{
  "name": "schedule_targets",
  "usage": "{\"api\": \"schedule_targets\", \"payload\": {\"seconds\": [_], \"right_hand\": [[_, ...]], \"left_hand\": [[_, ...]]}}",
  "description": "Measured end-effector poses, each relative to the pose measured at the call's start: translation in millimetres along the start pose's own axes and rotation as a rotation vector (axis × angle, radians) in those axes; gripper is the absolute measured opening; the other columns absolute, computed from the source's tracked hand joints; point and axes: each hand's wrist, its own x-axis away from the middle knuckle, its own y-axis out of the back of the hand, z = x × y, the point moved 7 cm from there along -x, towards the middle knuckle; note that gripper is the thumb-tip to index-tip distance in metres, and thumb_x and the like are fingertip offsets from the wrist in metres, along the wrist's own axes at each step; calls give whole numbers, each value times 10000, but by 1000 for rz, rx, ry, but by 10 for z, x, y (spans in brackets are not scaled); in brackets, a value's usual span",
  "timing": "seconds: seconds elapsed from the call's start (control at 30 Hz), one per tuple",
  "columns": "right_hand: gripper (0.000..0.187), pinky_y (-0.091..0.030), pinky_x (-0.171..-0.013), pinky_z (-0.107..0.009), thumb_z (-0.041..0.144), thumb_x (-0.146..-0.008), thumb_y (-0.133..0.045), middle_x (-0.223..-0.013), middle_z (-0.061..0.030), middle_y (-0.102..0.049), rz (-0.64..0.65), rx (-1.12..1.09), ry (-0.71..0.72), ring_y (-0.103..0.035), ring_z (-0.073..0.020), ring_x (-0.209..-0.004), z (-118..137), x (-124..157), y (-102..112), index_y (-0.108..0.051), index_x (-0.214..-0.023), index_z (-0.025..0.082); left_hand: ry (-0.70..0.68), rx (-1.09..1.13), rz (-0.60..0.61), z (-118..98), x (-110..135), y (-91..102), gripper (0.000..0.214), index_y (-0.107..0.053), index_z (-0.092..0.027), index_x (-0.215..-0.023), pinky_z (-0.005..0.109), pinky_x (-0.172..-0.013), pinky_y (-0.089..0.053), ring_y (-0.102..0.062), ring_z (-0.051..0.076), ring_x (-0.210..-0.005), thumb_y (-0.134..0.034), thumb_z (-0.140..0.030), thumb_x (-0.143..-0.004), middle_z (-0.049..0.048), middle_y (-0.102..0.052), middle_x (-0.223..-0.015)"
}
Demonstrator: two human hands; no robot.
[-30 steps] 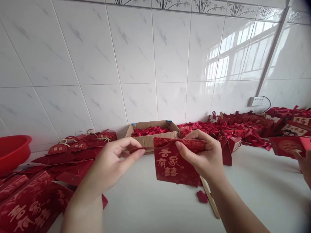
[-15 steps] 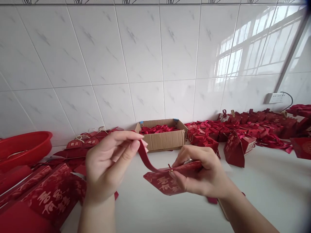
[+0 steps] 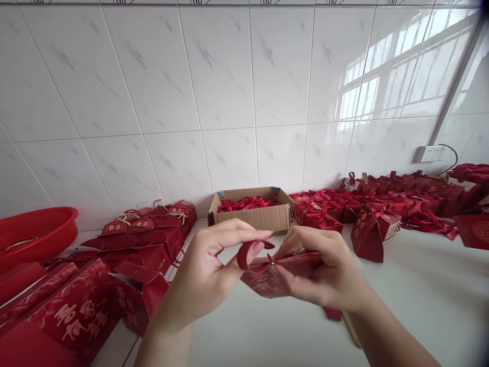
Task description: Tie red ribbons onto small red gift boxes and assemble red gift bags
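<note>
My right hand grips a small red gift box by its closed top edge, holding it above the white counter. A red ribbon runs from the box top and curls into a loop. My left hand pinches that ribbon loop between thumb and fingers, close beside the right hand. Both hands are closed.
A cardboard box of red ribbons stands at the tiled wall. Finished red boxes with bows line the right side. Flat red boxes pile up at the left beside a red basin. A wall socket is at the right.
The box tipped from upright to lying flatter in my right hand. My left hand drew the ribbon out, then brought it back toward the box, curling it into a loop.
</note>
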Motion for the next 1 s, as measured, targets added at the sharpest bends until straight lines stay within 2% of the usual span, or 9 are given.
{"api": "schedule_targets", "payload": {"seconds": [0.1, 0.33, 0.53, 0.77, 1.0], "right_hand": [[138, -359, -437, -211, 143, -732, -678, -611, 18, -559, -11, 30, -5, -471, -86, -507, -12, 0, 16, -547, -715, 181], [134, -379, -446, -212, 145, -738, -683, -622, 12, -582, -35, 32, -24, -491, -91, -512, -27, 4, 51, -555, -723, 183], [135, -363, -441, -206, 159, -746, -680, -604, 28, -537, -29, 44, -20, -449, -80, -506, -27, 4, 49, -550, -723, 186], [116, -403, -460, -200, 153, -756, -678, -628, 16, -579, -33, 26, -1, -494, -82, -520, -10, -6, 47, -567, -741, 181], [83, -427, -469, -214, 135, -765, -656, -660, -1, -605, -29, 13, 31, -522, -96, -530, 25, -8, 50, -594, -785, 187]], "left_hand": [[25, 34, 8, -10, -1, -23, 202, -749, -329, -948, 153, -619, -501, -607, 80, -709, -644, -183, -856, -36, -679, -807], [27, 14, 16, -25, 13, 9, 196, -755, -323, -933, 183, -645, -520, -621, 105, -742, -661, -179, -839, -26, -698, -835], [-9, 15, 56, -77, 13, -34, 255, -757, -332, -959, 190, -650, -527, -634, 111, -766, -632, -140, -845, -17, -705, -872], [-35, -7, 76, -106, 24, -53, 348, -748, -337, -981, 181, -618, -526, -625, 103, -734, -594, -65, -829, -23, -698, -858], [-54, -6, 61, -121, 34, -50, 321, -747, -334, -967, 202, -703, -571, -675, 142, -870, -606, -80, -830, -21, -728, -943]]}}
